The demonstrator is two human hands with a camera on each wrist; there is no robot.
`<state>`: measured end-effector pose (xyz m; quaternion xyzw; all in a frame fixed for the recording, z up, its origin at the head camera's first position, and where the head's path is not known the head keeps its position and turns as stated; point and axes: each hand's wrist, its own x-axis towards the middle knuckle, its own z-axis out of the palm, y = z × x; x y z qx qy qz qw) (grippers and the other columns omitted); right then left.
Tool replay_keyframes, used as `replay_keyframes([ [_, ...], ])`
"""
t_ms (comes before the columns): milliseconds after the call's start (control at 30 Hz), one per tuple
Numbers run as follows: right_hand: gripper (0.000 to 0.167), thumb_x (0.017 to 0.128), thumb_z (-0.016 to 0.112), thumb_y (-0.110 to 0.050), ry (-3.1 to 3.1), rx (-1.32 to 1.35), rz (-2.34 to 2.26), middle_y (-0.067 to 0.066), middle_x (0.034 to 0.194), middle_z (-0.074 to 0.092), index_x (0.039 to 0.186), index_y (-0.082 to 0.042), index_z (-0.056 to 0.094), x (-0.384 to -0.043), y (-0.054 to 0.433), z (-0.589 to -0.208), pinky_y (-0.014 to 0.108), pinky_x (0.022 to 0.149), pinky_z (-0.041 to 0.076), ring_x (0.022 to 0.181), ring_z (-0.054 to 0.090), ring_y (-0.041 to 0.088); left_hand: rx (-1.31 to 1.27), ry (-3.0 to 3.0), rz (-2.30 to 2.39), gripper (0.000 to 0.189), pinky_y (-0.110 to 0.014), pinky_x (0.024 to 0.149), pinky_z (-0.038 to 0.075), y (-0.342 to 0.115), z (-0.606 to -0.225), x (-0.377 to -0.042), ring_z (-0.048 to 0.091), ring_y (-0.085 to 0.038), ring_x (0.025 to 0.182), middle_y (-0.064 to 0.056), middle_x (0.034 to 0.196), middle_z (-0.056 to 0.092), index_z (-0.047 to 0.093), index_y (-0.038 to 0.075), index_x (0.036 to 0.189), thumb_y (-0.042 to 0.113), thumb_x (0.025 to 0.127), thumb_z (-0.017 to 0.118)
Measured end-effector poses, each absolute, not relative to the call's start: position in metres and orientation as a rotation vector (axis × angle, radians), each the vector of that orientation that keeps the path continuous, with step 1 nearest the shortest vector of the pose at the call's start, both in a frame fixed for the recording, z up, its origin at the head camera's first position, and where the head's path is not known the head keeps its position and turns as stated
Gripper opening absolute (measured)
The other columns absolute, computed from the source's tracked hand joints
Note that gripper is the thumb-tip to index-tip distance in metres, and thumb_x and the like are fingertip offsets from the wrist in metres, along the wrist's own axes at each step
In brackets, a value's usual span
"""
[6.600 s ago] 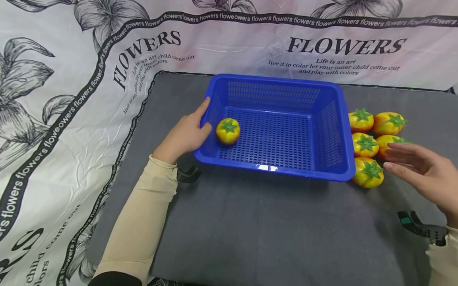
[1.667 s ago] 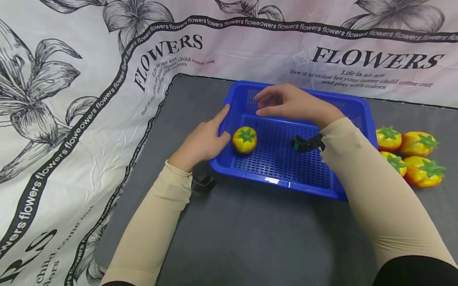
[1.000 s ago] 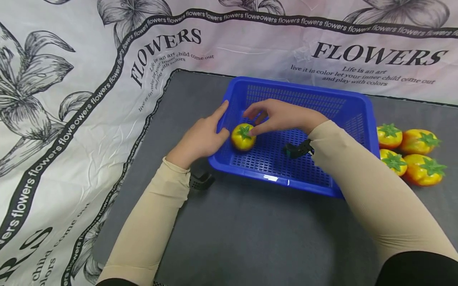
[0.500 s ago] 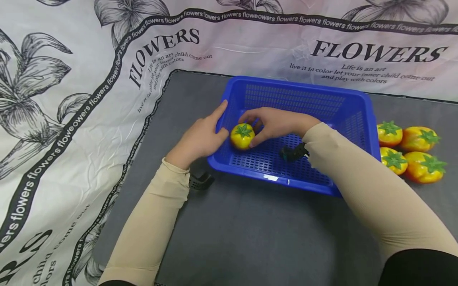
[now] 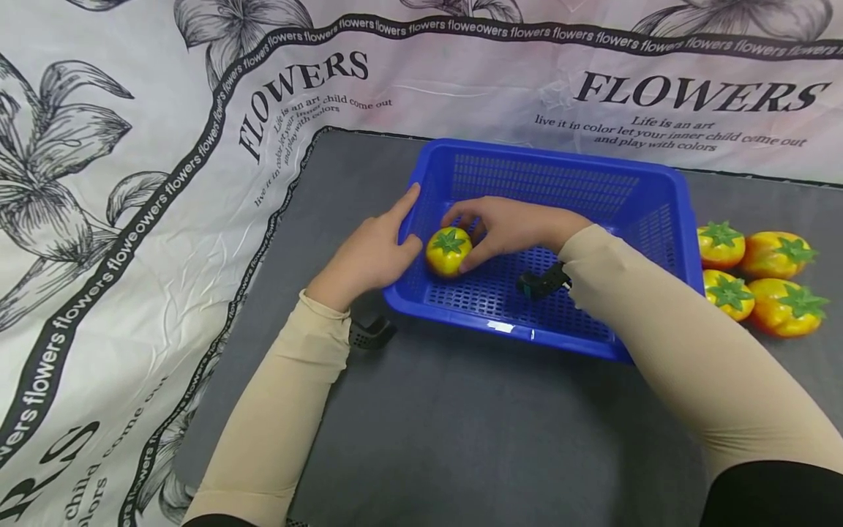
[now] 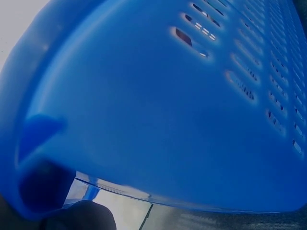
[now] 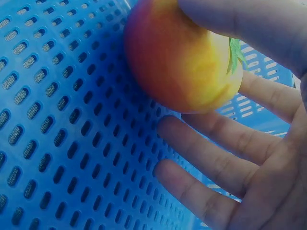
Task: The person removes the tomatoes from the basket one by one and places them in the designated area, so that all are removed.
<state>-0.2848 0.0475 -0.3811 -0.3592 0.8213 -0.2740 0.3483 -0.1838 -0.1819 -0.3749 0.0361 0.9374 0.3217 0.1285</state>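
Observation:
A blue plastic basket (image 5: 560, 329) with slotted walls and floor stands on the grey table. My left hand (image 5: 369, 256) holds its left rim, the index finger lying along the edge and the thumb at the rim; its other fingers are hidden. Inside, near that left wall, sits one yellow-red tomato (image 5: 443, 258) with a green star-shaped top. From the right side my right hand (image 5: 503, 227) pinches it between thumb and fingers. In the right wrist view the tomato (image 7: 177, 62) is close to the slotted floor, with the lower fingers spread below it.
Several more tomatoes (image 5: 777, 252) sit on the table just right of the basket, partly behind my right sleeve (image 5: 678, 329). The grey tabletop (image 5: 461, 424) extends in front. A flower-printed sheet (image 5: 454, 80) lies along the back and left.
My right hand has come from the tomatoes at the right, over the basket, and down onto the tomato inside, taking hold of it. The left hand stays on the rim.

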Motion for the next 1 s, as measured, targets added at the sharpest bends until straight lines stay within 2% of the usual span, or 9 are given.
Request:
replay_keyframes([
  [67, 0.074, 0.085, 0.089, -0.024, 2.131, -0.937, -0.709, 0.017, 0.136, 0.060, 0.148, -0.010, 0.054, -0.285, 0.048, -0.380, 0.050, 0.105, 0.051, 0.121, 0.065, 0.035, 0.106, 2.727, 0.939, 0.076, -0.039, 0.061, 0.055, -0.182, -0.375, -0.184, 0.070, -0.025, 0.068, -0.016, 0.120, 0.067, 0.011, 0.035, 0.170, 0.028, 0.104, 0.050],
  [200, 0.074, 0.085, 0.089, -0.025, 2.137, -0.930, -0.708, 0.017, 0.137, 0.060, 0.148, -0.010, 0.054, -0.286, 0.050, -0.378, 0.051, 0.105, 0.052, 0.123, 0.065, 0.036, 0.101, 2.733, 0.930, 0.076, -0.039, 0.063, 0.055, -0.183, -0.375, -0.184, 0.069, -0.025, 0.071, -0.016, 0.127, 0.065, 0.012, 0.034, 0.170, 0.029, 0.104, 0.050],
  [367, 0.072, 0.086, 0.088, -0.026, 2.159, -0.911, -0.713, 0.016, 0.138, 0.060, 0.149, -0.012, 0.055, -0.287, 0.054, -0.372, 0.051, 0.104, 0.052, 0.123, 0.065, 0.036, 0.102, 2.736, 0.931, 0.076, -0.039, 0.063, 0.055, -0.183, -0.376, -0.184, 0.069, -0.025, 0.069, -0.015, 0.118, 0.066, 0.011, 0.035, 0.170, 0.029, 0.105, 0.050],
  [500, 0.072, 0.087, 0.087, -0.027, 2.180, -0.901, -0.729, 0.017, 0.138, 0.060, 0.149, -0.013, 0.055, -0.288, 0.060, -0.367, 0.052, 0.103, 0.053, 0.124, 0.063, 0.036, 0.102, 2.737, 0.925, 0.077, -0.038, 0.062, 0.055, -0.183, -0.377, -0.186, 0.070, -0.025, 0.071, -0.016, 0.123, 0.066, 0.011, 0.036, 0.170, 0.030, 0.104, 0.050],
  [733, 0.071, 0.087, 0.088, -0.029, 2.232, -0.869, -0.786, 0.015, 0.139, 0.061, 0.149, -0.015, 0.056, -0.290, 0.075, -0.352, 0.052, 0.101, 0.055, 0.124, 0.064, 0.035, 0.107, 2.750, 0.896, 0.078, -0.041, 0.068, 0.053, -0.181, -0.374, -0.186, 0.067, -0.028, 0.076, -0.015, 0.103, 0.066, 0.011, 0.035, 0.170, 0.029, 0.103, 0.051],
  [1000, 0.071, 0.088, 0.087, -0.030, 2.265, -0.833, -0.860, 0.014, 0.138, 0.061, 0.150, -0.016, 0.055, -0.287, 0.089, -0.336, 0.051, 0.100, 0.055, 0.122, 0.065, 0.034, 0.110, 2.760, 0.898, 0.078, -0.042, 0.073, 0.054, -0.181, -0.375, -0.185, 0.067, -0.030, 0.082, -0.016, 0.110, 0.067, 0.011, 0.034, 0.170, 0.030, 0.103, 0.050],
])
